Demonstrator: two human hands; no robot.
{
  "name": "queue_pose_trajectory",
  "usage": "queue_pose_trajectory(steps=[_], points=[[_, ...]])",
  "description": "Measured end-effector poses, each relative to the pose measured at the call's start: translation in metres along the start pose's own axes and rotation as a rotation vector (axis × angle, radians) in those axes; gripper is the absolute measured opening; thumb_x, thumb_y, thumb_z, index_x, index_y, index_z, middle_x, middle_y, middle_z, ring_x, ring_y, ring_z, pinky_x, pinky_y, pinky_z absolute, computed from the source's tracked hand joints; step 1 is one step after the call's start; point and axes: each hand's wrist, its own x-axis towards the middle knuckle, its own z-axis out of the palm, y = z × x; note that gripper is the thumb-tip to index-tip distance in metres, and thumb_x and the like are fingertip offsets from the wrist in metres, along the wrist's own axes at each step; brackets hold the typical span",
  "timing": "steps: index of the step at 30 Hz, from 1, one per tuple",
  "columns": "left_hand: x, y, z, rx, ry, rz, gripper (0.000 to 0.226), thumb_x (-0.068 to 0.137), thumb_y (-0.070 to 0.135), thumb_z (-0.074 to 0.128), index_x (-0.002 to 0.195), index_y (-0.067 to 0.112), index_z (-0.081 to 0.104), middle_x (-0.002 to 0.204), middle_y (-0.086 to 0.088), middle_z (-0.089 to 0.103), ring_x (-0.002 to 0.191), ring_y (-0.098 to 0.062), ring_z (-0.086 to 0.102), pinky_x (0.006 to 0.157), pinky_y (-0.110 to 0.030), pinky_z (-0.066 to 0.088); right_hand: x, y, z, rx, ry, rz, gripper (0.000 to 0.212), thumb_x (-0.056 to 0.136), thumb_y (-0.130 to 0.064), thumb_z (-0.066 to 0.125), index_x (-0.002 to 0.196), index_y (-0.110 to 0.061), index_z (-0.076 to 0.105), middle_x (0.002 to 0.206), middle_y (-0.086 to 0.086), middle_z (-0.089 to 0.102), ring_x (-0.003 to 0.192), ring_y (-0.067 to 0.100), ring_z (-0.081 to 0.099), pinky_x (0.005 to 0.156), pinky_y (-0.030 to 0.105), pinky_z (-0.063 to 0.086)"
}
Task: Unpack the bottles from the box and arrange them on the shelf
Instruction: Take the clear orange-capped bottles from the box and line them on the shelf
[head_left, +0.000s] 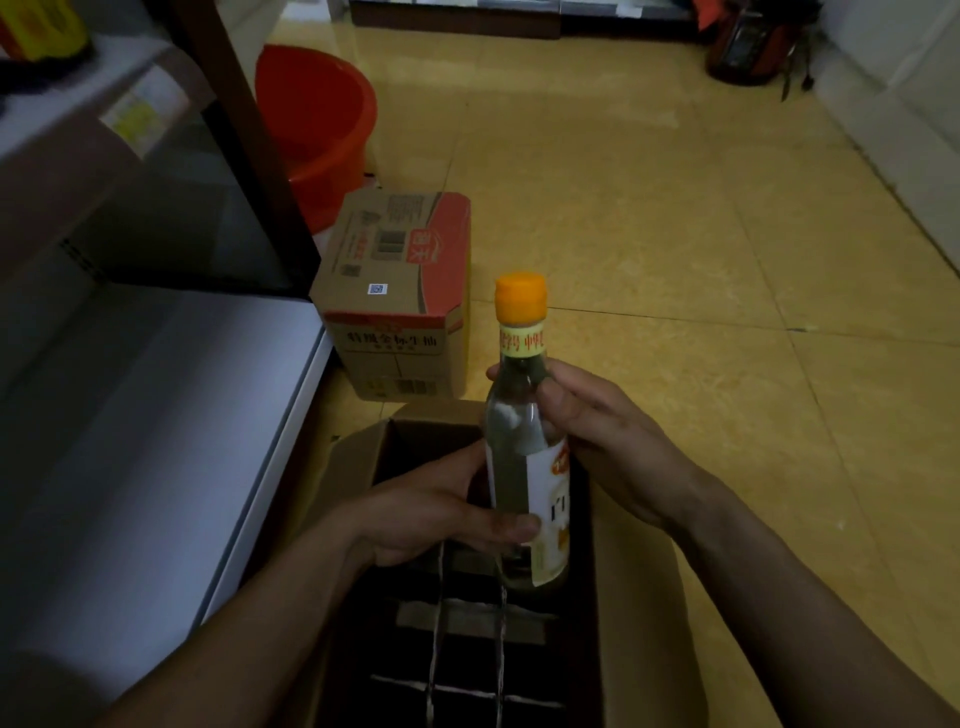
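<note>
A clear glass bottle (514, 441) with an orange cap and a white label stands upright above the open cardboard box (358, 457). My left hand (441, 514) grips its lower body from the left. My right hand (597, 431) holds its shoulder and neck from the right. The box lies on the floor below me, its cardboard dividers (467, 654) forming dark cells; I see no other bottles in them. The white shelf (156, 441) runs along the left side, its surface bare where visible.
A closed cardboard carton (400, 296) stands on the floor just beyond the open box. Behind it sits a red bucket (317, 124). Yellow floor tiles (675, 234) stretch to the right. A dark bag (748, 47) rests far back.
</note>
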Motion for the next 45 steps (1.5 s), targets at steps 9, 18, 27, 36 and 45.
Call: queue_pose_trajectory(steps=[9,18,27,36,45], points=[[0.008,-0.004,0.034,-0.078,0.194,0.074,0.077,0.086,0.03,0.083,0.148,0.044,0.041,0.14,0.015,0.065,0.129,-0.006,0.062,0.102,-0.03,0.055,0.007,-0.006,0.019,0.019,0.449,-0.141,0.028,0.097,-0.05,0.063,0.099,-0.024,0.074,0.089,-0.001,0.077,0.082,0.016,0.075,0.067,0.026,0.056],[0.006,-0.007,0.04,0.011,0.378,0.143,0.079,0.07,0.035,0.091,0.139,0.041,0.052,0.128,0.014,0.072,0.117,-0.007,0.07,0.103,-0.041,0.057,0.0,-0.013,0.018,-0.193,0.486,-0.173,0.039,0.096,-0.047,0.055,0.118,-0.016,0.069,0.098,-0.001,0.078,0.091,0.012,0.076,0.073,0.023,0.057],[-0.003,0.005,0.027,-0.117,0.257,0.201,0.065,0.074,0.024,0.087,0.132,0.037,0.061,0.13,0.003,0.073,0.121,-0.017,0.069,0.099,-0.036,0.059,-0.016,-0.008,0.006,-0.023,0.105,-0.01,0.044,0.099,-0.048,0.054,0.136,-0.026,0.062,0.13,0.01,0.071,0.121,0.029,0.069,0.101,0.05,0.055],[-0.01,0.001,0.025,-0.142,0.33,0.157,0.07,0.069,0.037,0.086,0.133,0.041,0.058,0.126,0.008,0.074,0.117,-0.011,0.071,0.1,-0.037,0.056,-0.015,0.004,0.013,0.107,0.091,0.089,0.052,0.095,-0.048,0.053,0.144,-0.031,0.054,0.137,0.006,0.068,0.127,0.027,0.066,0.108,0.057,0.05],[-0.012,-0.003,0.026,-0.251,0.339,0.111,0.058,0.075,0.028,0.086,0.127,0.046,0.066,0.127,0.006,0.075,0.117,-0.013,0.071,0.098,-0.036,0.053,-0.011,0.006,0.021,0.123,0.135,0.172,0.046,0.095,-0.049,0.052,0.139,-0.036,0.058,0.131,0.001,0.072,0.121,0.024,0.069,0.104,0.054,0.052]])
